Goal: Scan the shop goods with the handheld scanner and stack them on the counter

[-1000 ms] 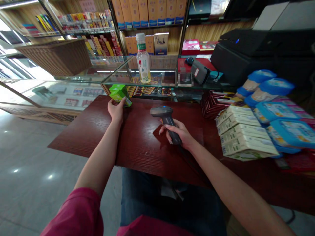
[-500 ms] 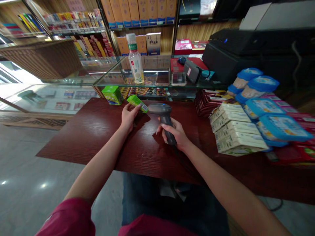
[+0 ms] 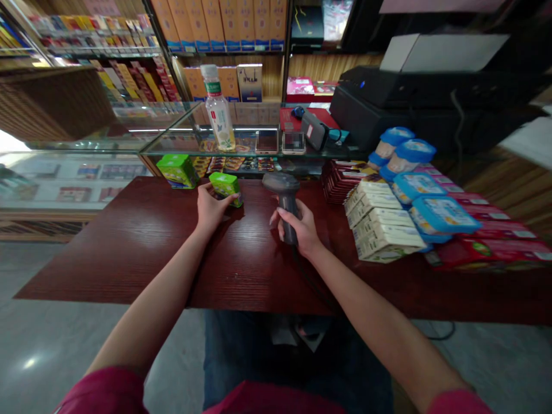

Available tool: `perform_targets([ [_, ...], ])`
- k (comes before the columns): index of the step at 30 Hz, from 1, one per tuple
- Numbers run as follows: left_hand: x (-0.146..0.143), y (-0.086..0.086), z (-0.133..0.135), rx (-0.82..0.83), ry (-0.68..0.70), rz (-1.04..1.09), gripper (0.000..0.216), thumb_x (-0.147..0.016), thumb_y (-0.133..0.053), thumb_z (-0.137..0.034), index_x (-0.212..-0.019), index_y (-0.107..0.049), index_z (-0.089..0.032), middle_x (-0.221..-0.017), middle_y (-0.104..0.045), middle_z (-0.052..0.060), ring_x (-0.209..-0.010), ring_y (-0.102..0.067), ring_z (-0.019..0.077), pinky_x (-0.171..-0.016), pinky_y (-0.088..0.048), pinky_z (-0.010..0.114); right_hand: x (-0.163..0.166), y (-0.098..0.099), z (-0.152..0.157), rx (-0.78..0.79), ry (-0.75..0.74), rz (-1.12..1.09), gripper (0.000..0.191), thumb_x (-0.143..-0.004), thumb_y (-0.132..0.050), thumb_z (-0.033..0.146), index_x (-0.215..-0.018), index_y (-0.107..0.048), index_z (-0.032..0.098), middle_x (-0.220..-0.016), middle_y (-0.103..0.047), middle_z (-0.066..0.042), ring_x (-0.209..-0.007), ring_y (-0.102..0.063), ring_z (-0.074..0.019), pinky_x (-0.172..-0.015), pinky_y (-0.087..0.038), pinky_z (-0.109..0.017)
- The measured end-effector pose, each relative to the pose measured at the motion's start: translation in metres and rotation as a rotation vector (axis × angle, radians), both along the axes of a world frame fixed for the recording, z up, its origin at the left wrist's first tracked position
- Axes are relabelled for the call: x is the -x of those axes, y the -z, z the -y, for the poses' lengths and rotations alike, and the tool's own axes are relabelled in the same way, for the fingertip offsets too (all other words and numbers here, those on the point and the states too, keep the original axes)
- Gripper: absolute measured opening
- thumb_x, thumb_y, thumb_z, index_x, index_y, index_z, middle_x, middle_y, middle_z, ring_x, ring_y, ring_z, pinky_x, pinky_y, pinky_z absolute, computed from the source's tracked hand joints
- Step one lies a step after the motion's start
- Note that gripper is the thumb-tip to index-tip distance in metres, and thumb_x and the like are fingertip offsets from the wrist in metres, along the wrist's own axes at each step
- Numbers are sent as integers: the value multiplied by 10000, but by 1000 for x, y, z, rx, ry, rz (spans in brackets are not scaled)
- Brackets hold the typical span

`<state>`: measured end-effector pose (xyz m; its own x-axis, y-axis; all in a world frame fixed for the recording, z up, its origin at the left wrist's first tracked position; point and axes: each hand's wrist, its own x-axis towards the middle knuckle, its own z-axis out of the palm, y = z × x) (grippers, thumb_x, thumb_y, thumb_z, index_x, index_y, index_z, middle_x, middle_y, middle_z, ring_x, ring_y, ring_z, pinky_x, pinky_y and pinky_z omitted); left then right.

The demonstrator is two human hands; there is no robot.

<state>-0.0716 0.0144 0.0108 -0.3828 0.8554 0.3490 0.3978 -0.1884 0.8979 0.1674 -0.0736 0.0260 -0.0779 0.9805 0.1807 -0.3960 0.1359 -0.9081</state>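
Note:
My left hand (image 3: 213,208) is closed on a small green box (image 3: 226,187), thumb on its near side and the other fingers partly hidden behind it. The box appears to stand on the dark wooden counter (image 3: 241,259). A second, larger green box (image 3: 177,171) stands just left of it, apart from my hand. My right hand (image 3: 299,225) grips a black handheld barcode scanner (image 3: 285,198) by its handle, the head pointing left and forward. The scanner's cable runs down from the handle toward the counter's near edge.
Cream-coloured boxes (image 3: 383,230), blue-lidded containers (image 3: 444,213) and dark red packs (image 3: 338,181) are stacked on the right. Ahead, a glass display case (image 3: 172,144) bears a plastic bottle (image 3: 221,118) and two phones (image 3: 293,142). A wicker basket (image 3: 56,103) is at the left.
The small green box has been turned from a slant to more upright in my left hand. My view has swung slightly right. My right hand keeps its grip on the scanner.

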Motion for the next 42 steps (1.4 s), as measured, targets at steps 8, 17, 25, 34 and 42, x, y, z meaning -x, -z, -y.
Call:
perform_targets([
  [8,-4,5,2,53,298,-176,421,-726,-874,-278,-1050,-616,-204,-1135,-777,82,-1106,-755,284,-1016,-601,441,-39,-42,17,-159,412,9,423,-820,-799,474,-1100,-569,255,-760,-722,49,-415,-523,-88,-378,-412,-237],
  [17,-115,10,23,31,653,-118,365,-751,-840,-250,-1052,-637,-213,-1104,-789,68,-1052,-766,263,-983,-612,440,-104,-81,56,-182,629,64,344,-801,-790,428,-1015,-588,250,-749,-699,43,-407,-520,-81,-376,-384,-236],
  [25,-229,14,16,-37,622,-102,329,-775,-816,-80,-1041,-653,-186,-1107,-762,87,-1030,-749,246,-961,-598,412,-116,-79,79,-101,635,13,358,-742,-824,406,-923,-569,231,-711,-706,52,-364,-514,-78,-337,-365,-214],
  [34,-226,15,11,-123,645,-224,433,-828,-817,-150,-1235,-669,-170,-1198,-717,142,-1080,-715,268,-996,-577,405,-89,-72,68,-85,509,-13,355,-807,-823,445,-941,-564,242,-746,-698,39,-373,-519,-76,-333,-392,-218],
  [42,-37,-3,2,-172,152,-505,436,-949,-684,-270,-1372,-583,-244,-1373,-629,142,-1381,-548,322,-1206,-421,490,-28,-37,12,93,20,47,434,-769,-852,514,-967,-637,193,-859,-747,-15,-448,-573,-78,-418,-427,-222],
])
